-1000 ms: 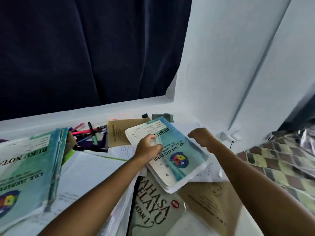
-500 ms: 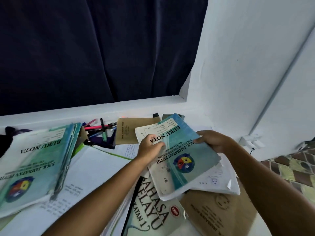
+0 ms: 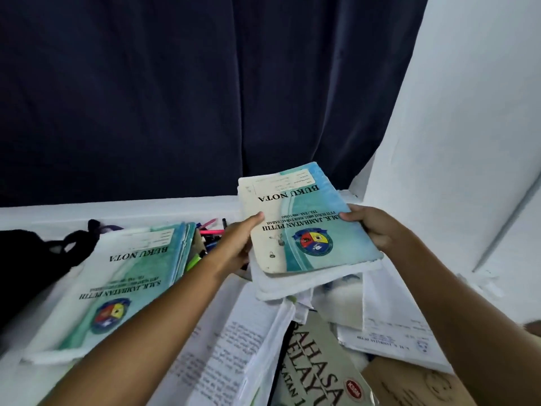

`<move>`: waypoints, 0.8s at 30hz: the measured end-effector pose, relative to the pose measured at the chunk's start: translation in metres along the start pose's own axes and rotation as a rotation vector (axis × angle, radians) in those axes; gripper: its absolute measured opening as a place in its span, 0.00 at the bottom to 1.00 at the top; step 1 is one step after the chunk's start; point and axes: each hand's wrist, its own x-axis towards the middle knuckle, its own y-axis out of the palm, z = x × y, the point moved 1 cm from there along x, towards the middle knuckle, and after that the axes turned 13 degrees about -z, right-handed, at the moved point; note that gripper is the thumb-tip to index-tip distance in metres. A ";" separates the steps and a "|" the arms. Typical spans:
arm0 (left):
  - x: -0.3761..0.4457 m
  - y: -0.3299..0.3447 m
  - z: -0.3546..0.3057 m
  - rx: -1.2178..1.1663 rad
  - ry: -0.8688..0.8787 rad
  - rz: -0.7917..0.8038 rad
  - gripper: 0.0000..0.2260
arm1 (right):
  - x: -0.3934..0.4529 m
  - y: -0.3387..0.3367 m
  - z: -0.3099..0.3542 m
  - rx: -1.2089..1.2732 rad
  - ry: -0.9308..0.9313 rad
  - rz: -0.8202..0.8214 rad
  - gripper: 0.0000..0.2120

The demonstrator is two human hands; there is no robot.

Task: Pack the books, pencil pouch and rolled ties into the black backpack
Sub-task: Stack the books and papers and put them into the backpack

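A teal and white "BUKU NOTA" notebook [image 3: 304, 221] is held up off the desk at centre, its long axis running from the near right to the far left, its far short edge raised toward the dark curtain [image 3: 205, 83] and its title printed upside down to the viewer. It tops a small stack of white-edged books [image 3: 307, 284] held with it. The left hand [image 3: 238, 244] grips the notebook's left long edge, thumb curled over the cover and the other fingers hidden underneath. The right hand [image 3: 370, 227] grips the right long edge, thumb on the cover and fingers tucked out of sight below. To the left, a second "BUKU NOTA" stack [image 3: 117, 285] lies flat, long axis also near to far, its near edge partly covered by the left forearm. Between the two stacks a cluster of pens and markers [image 3: 209, 238] shows, mostly hidden behind the hand. At the far left edge a black fabric item [image 3: 35, 265] is cut off by the frame; whether it is the backpack cannot be told. Below the held stack lie open handwritten pages [image 3: 228, 347], a "BAHASA MELAYU" textbook [image 3: 319, 370] half buried and cut off at the bottom, loose white sheets [image 3: 404, 335] and a brown-covered exercise book [image 3: 409, 388]. A white wall [image 3: 453, 142] rises on the right.
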 end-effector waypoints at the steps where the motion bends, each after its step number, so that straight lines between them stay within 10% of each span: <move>1: 0.002 -0.021 -0.005 -0.003 -0.001 -0.034 0.17 | 0.002 0.022 -0.001 0.006 0.004 0.004 0.45; 5: 0.003 -0.116 -0.019 -0.022 0.006 -0.166 0.13 | 0.017 0.118 -0.018 0.047 0.010 -0.028 0.11; 14: 0.003 -0.296 -0.009 0.134 0.017 -0.389 0.10 | 0.029 0.300 -0.096 -0.067 0.074 -0.015 0.12; 24: 0.033 -0.356 0.031 0.455 0.065 -0.381 0.17 | 0.029 0.352 -0.141 -0.551 -0.144 -0.279 0.13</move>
